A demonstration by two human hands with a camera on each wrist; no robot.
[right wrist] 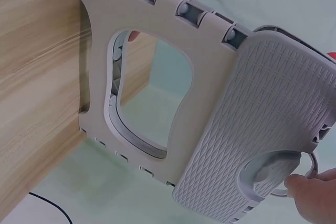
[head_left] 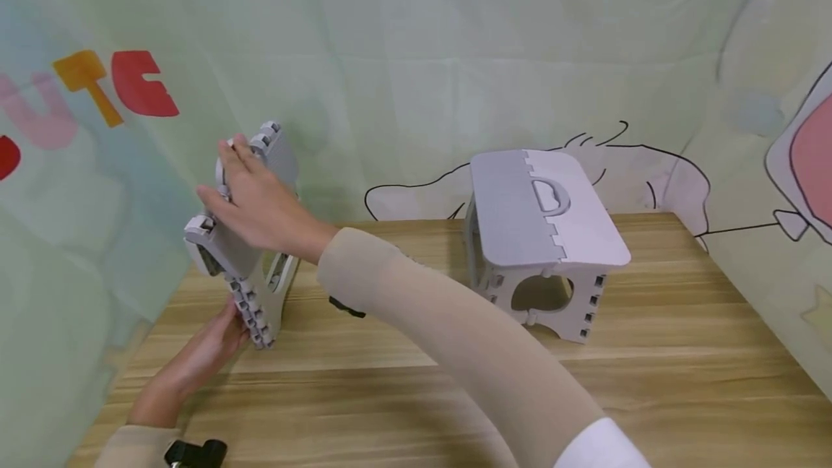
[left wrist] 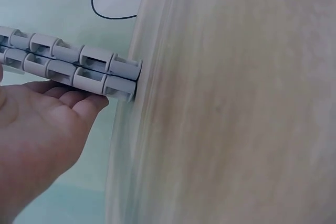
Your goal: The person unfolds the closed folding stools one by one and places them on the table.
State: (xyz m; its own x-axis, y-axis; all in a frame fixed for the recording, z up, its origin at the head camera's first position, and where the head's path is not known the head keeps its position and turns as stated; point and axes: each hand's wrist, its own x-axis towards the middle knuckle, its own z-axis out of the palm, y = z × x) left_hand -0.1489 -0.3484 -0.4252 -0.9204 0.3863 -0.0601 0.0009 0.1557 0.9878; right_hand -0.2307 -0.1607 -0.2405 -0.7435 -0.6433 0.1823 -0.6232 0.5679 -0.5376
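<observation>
A grey folding stool stands on its legs at the table's left, partly folded, its two seat panels angled up. My left hand grips its lower hinged edge; the left wrist view shows the palm beside the row of hinge knuckles, with fingers behind them. Across the top of the seat lies my right hand, its fingers extended over the panel edge and the thumb spread apart. In the right wrist view, a fingertip of that hand touches by the handle near the textured seat panel.
A second folding stool, unfolded, stands at the back right of the wooden table. A printed cloth hangs behind the table and along its sides. My right forearm crosses over the middle of the table.
</observation>
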